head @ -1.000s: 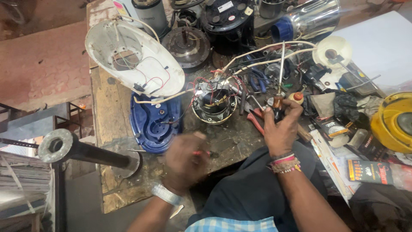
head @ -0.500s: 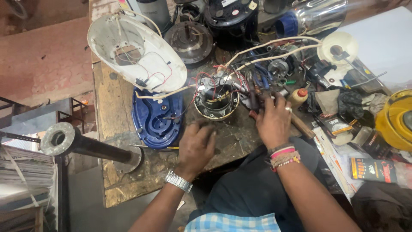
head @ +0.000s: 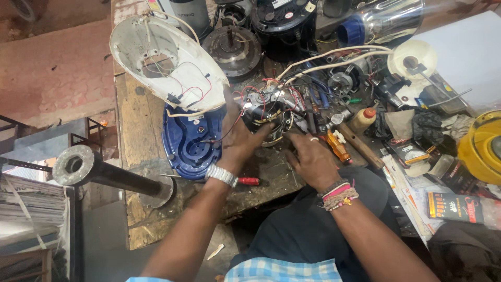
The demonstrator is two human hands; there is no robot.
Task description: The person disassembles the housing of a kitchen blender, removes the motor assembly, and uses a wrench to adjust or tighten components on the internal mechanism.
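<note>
A small electric motor (head: 267,112) with red, black and white wires sits on the worn wooden workbench (head: 136,136). My left hand (head: 241,141), with a metal watch on the wrist, grips the motor's left and front side. My right hand (head: 311,158), wearing a ring and thread bracelets, rests just right of the motor, fingers curled at its lower edge. A red-handled screwdriver (head: 245,181) lies on the bench under my left wrist. Left of the motor lie a blue plastic base (head: 188,143) and a tilted white housing (head: 162,60), wired to the motor.
Other motors and a dark appliance body (head: 284,21) crowd the back of the bench, beside a chrome cylinder (head: 386,21). On the right lie a hammer handle (head: 360,146), an orange-capped bottle (head: 364,118), small boxes (head: 454,206) and a yellow casing (head: 482,146). A metal pipe (head: 99,175) juts out at left.
My left hand has left the screwdriver on the bench and moved up to grip the motor. My right hand has dropped from the tools down to the motor's right side.
</note>
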